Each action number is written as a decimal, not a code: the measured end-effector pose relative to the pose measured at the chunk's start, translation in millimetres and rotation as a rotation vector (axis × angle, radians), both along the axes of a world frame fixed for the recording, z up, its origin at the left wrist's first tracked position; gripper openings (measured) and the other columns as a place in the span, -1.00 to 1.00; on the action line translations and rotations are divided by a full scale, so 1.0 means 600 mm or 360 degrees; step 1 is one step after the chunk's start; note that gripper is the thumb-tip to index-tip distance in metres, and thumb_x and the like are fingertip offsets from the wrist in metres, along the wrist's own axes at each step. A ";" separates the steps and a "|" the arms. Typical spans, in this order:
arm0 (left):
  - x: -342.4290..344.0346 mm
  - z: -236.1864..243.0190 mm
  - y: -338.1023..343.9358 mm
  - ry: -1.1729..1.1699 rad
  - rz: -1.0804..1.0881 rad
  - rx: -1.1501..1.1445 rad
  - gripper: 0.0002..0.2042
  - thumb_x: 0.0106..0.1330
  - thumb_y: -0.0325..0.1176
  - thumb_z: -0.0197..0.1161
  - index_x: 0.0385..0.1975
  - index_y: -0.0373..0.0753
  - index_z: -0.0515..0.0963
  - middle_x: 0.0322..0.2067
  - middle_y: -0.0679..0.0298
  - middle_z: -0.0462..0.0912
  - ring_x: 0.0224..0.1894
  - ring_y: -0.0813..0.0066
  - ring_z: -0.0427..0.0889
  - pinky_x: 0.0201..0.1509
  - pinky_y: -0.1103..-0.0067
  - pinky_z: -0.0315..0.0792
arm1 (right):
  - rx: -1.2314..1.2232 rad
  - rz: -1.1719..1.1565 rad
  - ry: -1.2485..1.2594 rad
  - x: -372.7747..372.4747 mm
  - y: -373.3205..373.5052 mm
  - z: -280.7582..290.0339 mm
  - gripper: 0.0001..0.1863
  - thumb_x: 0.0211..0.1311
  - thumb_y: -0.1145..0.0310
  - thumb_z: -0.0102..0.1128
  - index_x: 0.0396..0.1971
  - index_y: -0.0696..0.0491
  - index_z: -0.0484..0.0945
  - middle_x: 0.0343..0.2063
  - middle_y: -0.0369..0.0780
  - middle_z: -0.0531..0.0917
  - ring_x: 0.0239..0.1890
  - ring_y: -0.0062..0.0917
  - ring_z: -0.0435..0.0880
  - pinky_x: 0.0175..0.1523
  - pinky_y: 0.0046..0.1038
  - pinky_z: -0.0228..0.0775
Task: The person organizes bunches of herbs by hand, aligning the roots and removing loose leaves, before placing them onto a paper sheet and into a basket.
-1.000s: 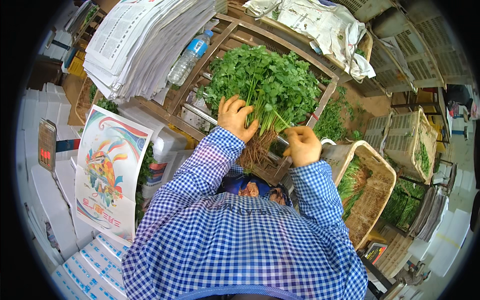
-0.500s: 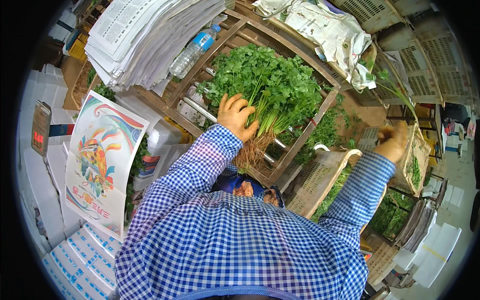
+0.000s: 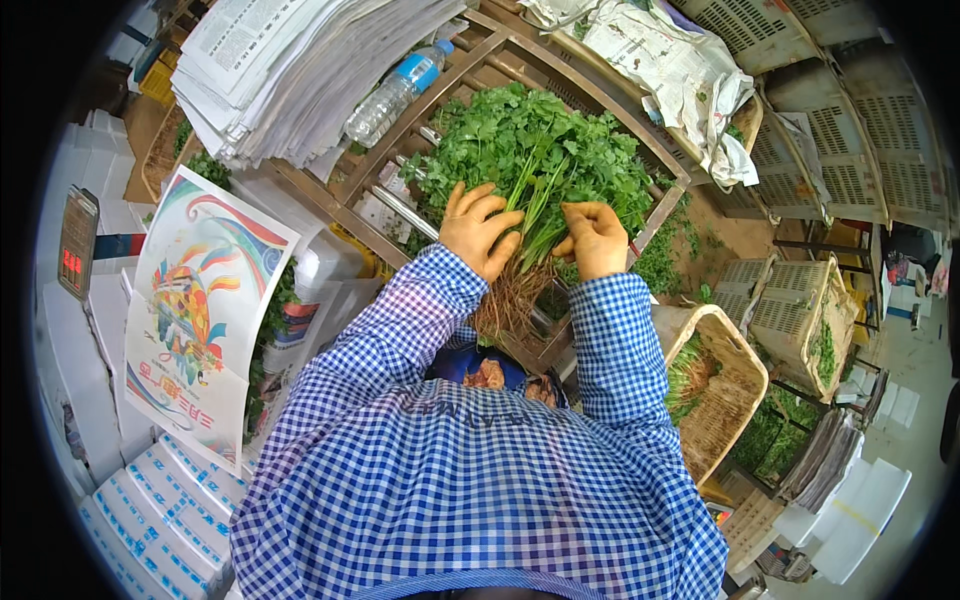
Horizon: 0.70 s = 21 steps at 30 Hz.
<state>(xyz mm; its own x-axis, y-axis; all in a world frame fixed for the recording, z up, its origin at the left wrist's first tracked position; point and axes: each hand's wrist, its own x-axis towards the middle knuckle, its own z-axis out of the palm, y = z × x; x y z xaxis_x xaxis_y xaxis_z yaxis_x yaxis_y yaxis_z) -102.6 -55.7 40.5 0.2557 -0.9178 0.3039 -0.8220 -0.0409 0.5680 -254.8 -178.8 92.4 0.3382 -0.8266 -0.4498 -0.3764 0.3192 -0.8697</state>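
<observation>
A leafy bunch of green herbs (image 3: 520, 140), with pale stems and tangled brown roots (image 3: 505, 310), lies on a metal-barred frame (image 3: 475, 48). My left hand (image 3: 480, 230) rests on the lower left of the bunch, fingers bent and apart over the stems. Just right of it, my right hand (image 3: 593, 240) is closed in a pinch at the stems, its fingertips partly hidden.
A tall stack of newsprint (image 3: 270, 75) and a water bottle (image 3: 385, 105) sit back left. A colourful poster (image 3: 200, 320) is at left. Crates (image 3: 800, 310) and a basket of greens (image 3: 730, 425) stand at right; crumpled paper (image 3: 665, 85) lies at the back.
Half a second ago my right hand was out over the right-hand crates with a loose stalk; it has come back left to the bunch, and that stalk is out of it. My left hand stayed.
</observation>
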 end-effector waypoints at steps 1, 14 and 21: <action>-0.003 -0.006 0.002 -0.0009 0.0007 -0.0015 -0.73 0.25 -0.29 0.24 -0.06 -0.12 0.62 -0.04 0.09 0.53 0.26 -0.06 0.34 0.45 -0.07 -0.01 | 0.0051 -0.0044 -0.0009 -0.010 0.003 0.001 -0.78 0.39 0.31 0.15 -0.17 0.17 0.56 -0.67 -0.27 0.62 -0.69 -0.66 0.52 -0.59 -0.59 0.33; -0.008 -0.004 -0.006 -0.0027 0.0043 0.0026 -0.62 0.08 -0.21 0.45 -0.07 -0.07 0.62 -0.06 0.17 0.53 0.25 0.02 0.37 0.44 -0.05 0.04 | -0.0003 0.0168 0.0124 -0.002 0.034 -0.044 -0.71 0.46 0.25 0.04 -0.16 0.22 0.51 -0.53 -0.21 0.67 -0.59 -0.56 0.64 -0.52 -0.60 0.46; -0.009 -0.003 -0.004 -0.0060 0.0027 -0.0051 -0.55 0.15 -0.21 0.39 0.08 -0.04 0.55 0.00 0.13 0.53 0.25 -0.02 0.36 0.44 -0.05 0.02 | 0.0397 0.0322 -0.0080 -0.019 0.043 -0.021 -0.64 0.54 0.16 -0.15 -0.10 0.21 0.42 -0.61 -0.20 0.61 -0.63 -0.49 0.60 -0.52 -0.50 0.47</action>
<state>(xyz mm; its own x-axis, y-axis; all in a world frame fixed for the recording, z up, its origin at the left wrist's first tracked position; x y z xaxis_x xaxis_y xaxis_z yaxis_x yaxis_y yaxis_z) -108.1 -58.1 38.6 0.2588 -0.9031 0.3428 -0.8422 -0.0372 0.5379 -265.9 -152.7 80.0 0.5115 -0.6068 -0.6084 -0.4124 0.4478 -0.7933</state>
